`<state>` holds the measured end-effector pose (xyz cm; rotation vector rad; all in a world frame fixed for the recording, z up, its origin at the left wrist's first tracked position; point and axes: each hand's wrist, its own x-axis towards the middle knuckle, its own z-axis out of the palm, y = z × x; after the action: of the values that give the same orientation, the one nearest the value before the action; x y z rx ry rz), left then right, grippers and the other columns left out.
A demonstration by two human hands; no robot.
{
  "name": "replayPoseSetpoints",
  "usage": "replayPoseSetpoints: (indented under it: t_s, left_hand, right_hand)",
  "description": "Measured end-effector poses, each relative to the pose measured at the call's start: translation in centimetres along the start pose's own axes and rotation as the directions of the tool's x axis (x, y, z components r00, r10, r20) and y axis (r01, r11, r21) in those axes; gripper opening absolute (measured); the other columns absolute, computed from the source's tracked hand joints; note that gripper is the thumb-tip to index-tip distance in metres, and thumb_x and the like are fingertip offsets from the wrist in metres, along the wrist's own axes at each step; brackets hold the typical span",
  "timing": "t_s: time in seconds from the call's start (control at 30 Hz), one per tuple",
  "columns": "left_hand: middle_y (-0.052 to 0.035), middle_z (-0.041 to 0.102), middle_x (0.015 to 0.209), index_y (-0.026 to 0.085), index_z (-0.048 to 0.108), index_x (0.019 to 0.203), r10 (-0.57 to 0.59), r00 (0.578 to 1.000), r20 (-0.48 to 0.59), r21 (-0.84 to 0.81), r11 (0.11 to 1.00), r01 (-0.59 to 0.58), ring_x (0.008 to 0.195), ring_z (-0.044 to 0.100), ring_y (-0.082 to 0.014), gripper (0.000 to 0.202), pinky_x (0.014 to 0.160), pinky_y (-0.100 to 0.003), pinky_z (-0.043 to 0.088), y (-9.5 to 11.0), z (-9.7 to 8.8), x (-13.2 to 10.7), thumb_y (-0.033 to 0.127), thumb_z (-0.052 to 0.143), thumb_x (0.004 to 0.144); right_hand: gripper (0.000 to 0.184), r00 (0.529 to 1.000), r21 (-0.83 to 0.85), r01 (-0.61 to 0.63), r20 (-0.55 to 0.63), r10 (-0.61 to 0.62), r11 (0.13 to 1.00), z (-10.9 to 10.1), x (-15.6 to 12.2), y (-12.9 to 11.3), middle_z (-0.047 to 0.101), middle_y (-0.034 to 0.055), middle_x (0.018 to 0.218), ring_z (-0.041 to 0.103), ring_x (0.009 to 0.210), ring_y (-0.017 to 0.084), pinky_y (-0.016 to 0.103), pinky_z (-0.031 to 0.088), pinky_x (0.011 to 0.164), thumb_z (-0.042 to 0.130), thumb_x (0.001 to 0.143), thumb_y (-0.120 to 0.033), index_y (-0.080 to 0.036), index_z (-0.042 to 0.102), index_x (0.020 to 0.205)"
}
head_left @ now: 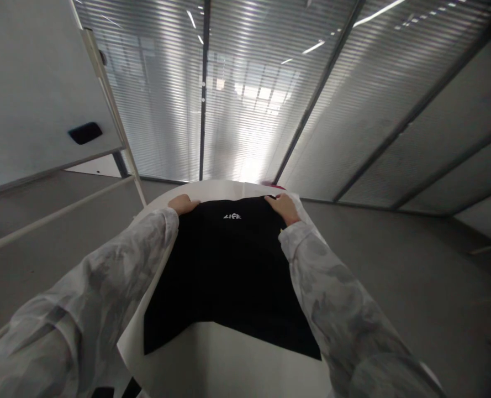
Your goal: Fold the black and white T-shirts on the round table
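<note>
A black garment point(232, 271) lies spread over a white, round-edged table point(270, 381). It is narrow at the far edge and widens towards me, with a shallow notch in its near edge, somewhat like shorts. Small white lettering point(232, 216) shows near its far edge. My left hand point(183, 204) grips the far left corner, thumb pointing inward. At the far right corner, my right hand point(283, 208) holds the cloth between thumb and fingers. Parts of the fingers of both hands are hidden.
Behind the table stands a ribbed, translucent partition point(245, 110) with dark uprights. A whiteboard point(30, 83) on a pale frame, with a black eraser-like block point(85, 133) on it, is at the left. Something red point(276, 187) shows past the table's far edge. Grey floor point(394, 265) lies to the right.
</note>
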<state>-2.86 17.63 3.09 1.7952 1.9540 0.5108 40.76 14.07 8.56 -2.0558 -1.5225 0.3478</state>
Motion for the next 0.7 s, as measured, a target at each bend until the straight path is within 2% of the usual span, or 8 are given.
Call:
replayPoseSetpoints:
  t_s: [0.1, 0.2, 0.3, 0.4, 0.47, 0.53, 0.63, 0.7]
  left_hand:
    - [-0.0132, 0.08, 0.083, 0.02, 0.077, 0.077, 0.072, 0.995, 0.067, 0.001, 0.997, -0.073, 0.097, 0.077, -0.0355, 0.049, 0.087, -0.037, 0.056, 0.6, 0.2, -0.4, 0.067, 0.085, 0.069]
    - [-0.0091, 0.081, 0.09, 0.022, 0.077, 0.081, 0.205, 0.975, 0.087, -0.059, 0.978, -0.2, 0.093, 0.075, -0.0286, 0.04, 0.084, -0.033, 0.056, 1.3, 0.2, -0.7, 0.06, 0.084, 0.074]
    - [-0.0062, 0.08, 0.097, 0.022, 0.075, 0.089, 0.363, 0.931, -0.045, -0.25, 0.898, -0.362, 0.089, 0.072, -0.0225, 0.039, 0.081, -0.031, 0.055, 1.9, -0.3, -0.9, 0.06, 0.077, 0.082]
    - [-0.0037, 0.074, 0.087, 0.02, 0.069, 0.086, 0.457, 0.876, -0.154, -0.513, 0.72, -0.466, 0.079, 0.067, -0.0183, 0.04, 0.073, -0.028, 0.052, 2.0, -1.3, -1.2, 0.058, 0.078, 0.081]
    - [-0.0002, 0.068, 0.077, 0.02, 0.065, 0.082, 0.476, 0.875, -0.091, -0.604, 0.672, -0.429, 0.07, 0.061, -0.015, 0.037, 0.065, -0.026, 0.048, 1.9, -2.0, -1.6, 0.054, 0.079, 0.081]
    - [0.0019, 0.063, 0.071, 0.02, 0.064, 0.08, 0.503, 0.863, 0.04, -0.623, 0.688, -0.372, 0.063, 0.056, -0.0129, 0.033, 0.06, -0.025, 0.042, 1.9, -2.6, -2.2, 0.049, 0.079, 0.082]
    - [-0.0001, 0.07, 0.078, 0.021, 0.072, 0.087, 0.53, 0.806, 0.265, -0.554, 0.768, -0.323, 0.068, 0.061, -0.0154, 0.035, 0.062, -0.026, 0.044, 2.2, -2.8, -3.4, 0.054, 0.079, 0.084]
    - [-0.0032, 0.076, 0.088, 0.022, 0.079, 0.096, 0.489, 0.786, 0.378, -0.431, 0.844, -0.318, 0.077, 0.067, -0.0196, 0.045, 0.068, -0.029, 0.048, 2.5, -2.4, -4.0, 0.064, 0.078, 0.084]
  right_hand:
    - [0.027, 1.0, -0.122, 0.016, 0.016, -0.014, 0.992, -0.1, -0.1, 0.4, 0.08, 0.0169, 0.1, 0.075, 0.107, 0.037, 0.045, 0.055, 0.095, 0.08, 0.08, -0.045, -0.019, 0.075, 0.086]
    - [0.013, 0.995, -0.084, 0.091, 0.047, -0.088, 0.992, -0.6, 0.1, 0.9, 0.079, 0.01, 0.094, 0.074, 0.104, 0.031, 0.04, 0.054, 0.096, 0.076, 0.075, -0.031, -0.021, 0.072, 0.082]
    - [0.013, 0.98, 0.026, 0.184, 0.069, -0.185, 0.983, -1.4, 0.5, 1.4, 0.077, 0.0045, 0.09, 0.072, 0.093, 0.024, 0.033, 0.055, 0.088, 0.07, 0.075, -0.03, -0.023, 0.068, 0.085]
    - [0.018, 0.953, 0.227, 0.258, 0.098, -0.286, 0.939, -2.1, 0.9, 2.0, 0.074, 0.0007, 0.084, 0.069, 0.084, 0.02, 0.031, 0.055, 0.08, 0.068, 0.071, -0.03, -0.024, 0.061, 0.086]
    - [0.024, 0.93, 0.393, 0.262, 0.142, -0.339, 0.881, -2.6, 1.0, 2.4, 0.071, -0.0011, 0.081, 0.067, 0.079, 0.019, 0.03, 0.054, 0.076, 0.069, 0.066, -0.03, -0.024, 0.06, 0.087]
    - [0.029, 0.895, 0.492, 0.233, 0.23, -0.383, 0.839, -2.9, 0.8, 2.8, 0.071, -0.0017, 0.081, 0.064, 0.075, 0.018, 0.03, 0.051, 0.071, 0.069, 0.063, -0.03, -0.024, 0.063, 0.091]
    - [0.035, 0.811, 0.442, 0.248, 0.393, -0.434, 0.862, -3.3, -0.1, 3.2, 0.072, -0.0001, 0.085, 0.062, 0.074, 0.019, 0.03, 0.047, 0.068, 0.067, 0.066, -0.032, -0.022, 0.071, 0.1]
    - [0.031, 0.744, 0.366, 0.317, 0.477, -0.469, 0.875, -3.5, -0.9, 3.2, 0.072, 0.0015, 0.084, 0.063, 0.076, 0.02, 0.031, 0.048, 0.069, 0.064, 0.075, -0.037, -0.022, 0.076, 0.101]
